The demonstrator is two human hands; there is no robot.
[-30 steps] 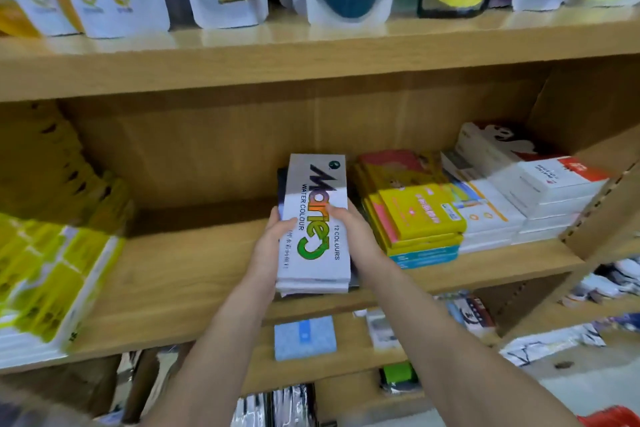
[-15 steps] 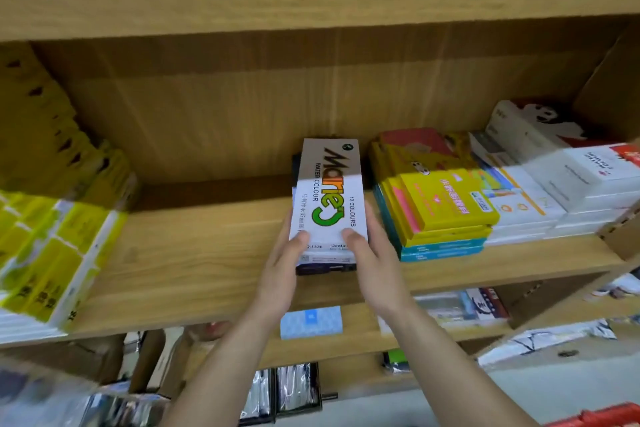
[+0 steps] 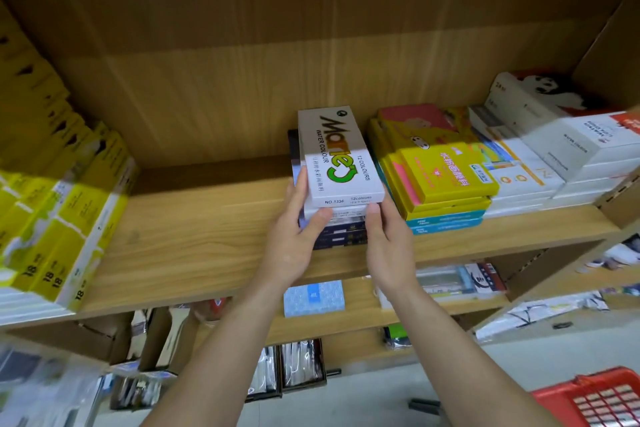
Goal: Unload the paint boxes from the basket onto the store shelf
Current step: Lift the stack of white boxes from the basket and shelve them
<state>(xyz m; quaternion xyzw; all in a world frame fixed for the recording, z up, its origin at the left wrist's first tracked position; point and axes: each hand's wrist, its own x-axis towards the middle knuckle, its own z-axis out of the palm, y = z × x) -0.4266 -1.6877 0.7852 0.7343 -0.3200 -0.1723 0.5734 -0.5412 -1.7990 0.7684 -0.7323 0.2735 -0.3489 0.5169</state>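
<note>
Left hand point(image 3: 294, 243) and right hand point(image 3: 389, 246) grip the stacked paint boxes point(image 3: 341, 163) from either side, thumbs against the near end. Stack rests on the shelf point(image 3: 207, 239), just beside yellow packs point(image 3: 446, 180). Red basket point(image 3: 595, 399) at lower right.

The water colour box point(image 3: 341, 158) has slid back from the shelf's point(image 3: 207, 243) front edge. The left grip point(image 3: 294, 246) and right grip point(image 3: 388, 246) have moved from its long sides to its near corners.
</note>
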